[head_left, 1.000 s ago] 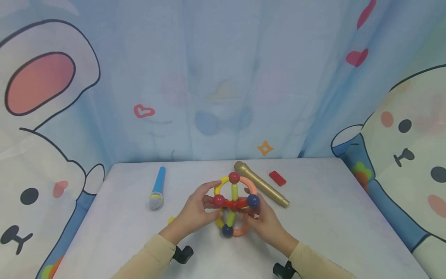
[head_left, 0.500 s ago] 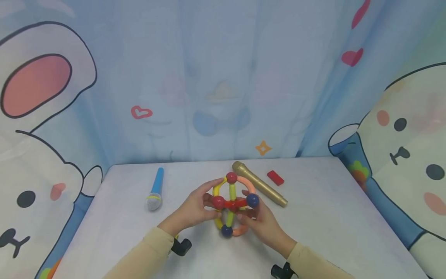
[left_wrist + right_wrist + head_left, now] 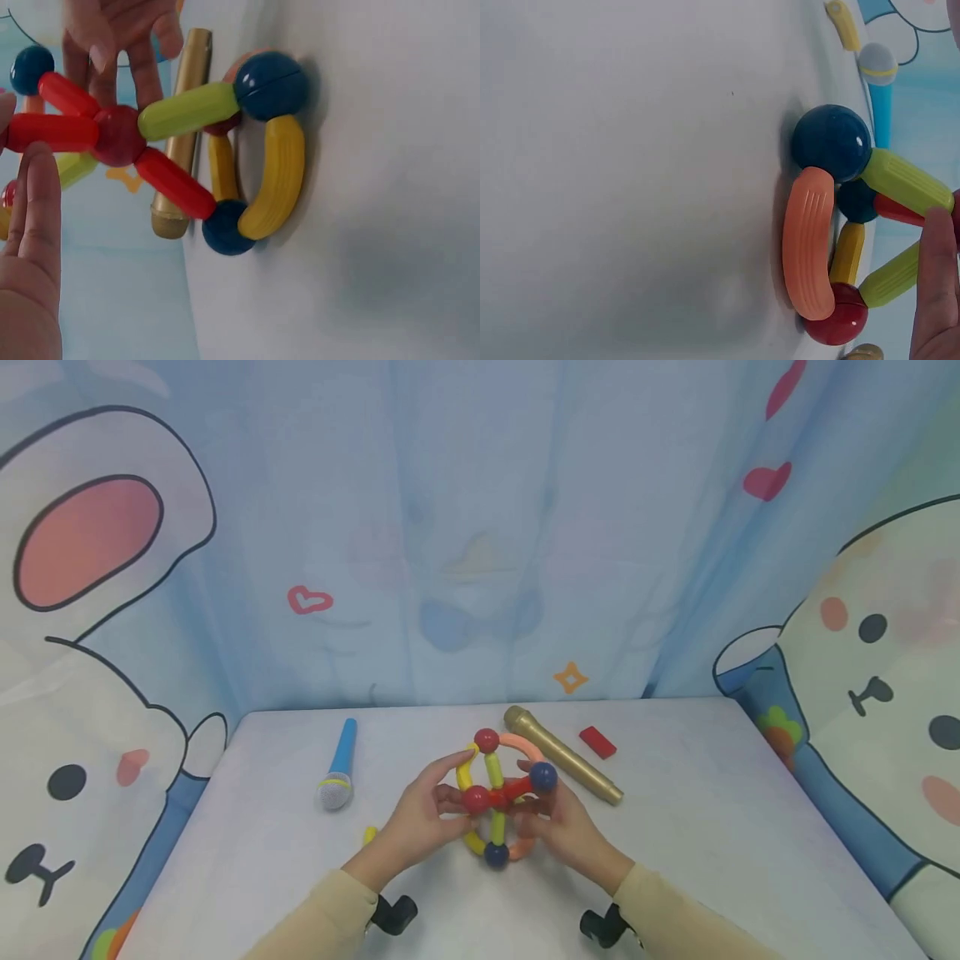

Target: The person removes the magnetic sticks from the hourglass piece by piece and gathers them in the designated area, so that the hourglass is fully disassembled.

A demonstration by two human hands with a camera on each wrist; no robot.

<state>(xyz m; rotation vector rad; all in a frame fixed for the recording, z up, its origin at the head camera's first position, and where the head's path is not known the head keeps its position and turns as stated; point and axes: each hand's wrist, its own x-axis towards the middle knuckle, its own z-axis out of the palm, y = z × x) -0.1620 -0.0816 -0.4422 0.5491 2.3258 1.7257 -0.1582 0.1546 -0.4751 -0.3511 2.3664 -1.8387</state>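
Between my two hands stands a ball-and-stick toy structure (image 3: 497, 798) of red and blue balls, straight red and green rods, and curved yellow and peach rods. Its lower balls touch or nearly touch the table. My left hand (image 3: 420, 814) grips the left side near a red ball (image 3: 476, 799), thumb low and index finger high. My right hand (image 3: 566, 835) holds the right side under a blue ball (image 3: 543, 776), some fingers hidden behind the rods. In the right wrist view a finger (image 3: 936, 277) lies against a green rod (image 3: 907, 180).
A gold microphone (image 3: 570, 760) lies just behind the structure, with a red block (image 3: 597, 742) to its right. Over on the left lies a blue toy microphone (image 3: 341, 768). A yellow piece (image 3: 370, 834) is partly hidden by my left wrist. Behind the white table (image 3: 712, 827) hangs a printed curtain (image 3: 480, 485).
The structure has turned and tilted slightly in my hands: its top red ball has shifted left and its bottom blue ball a little right. Both hands keep their hold.
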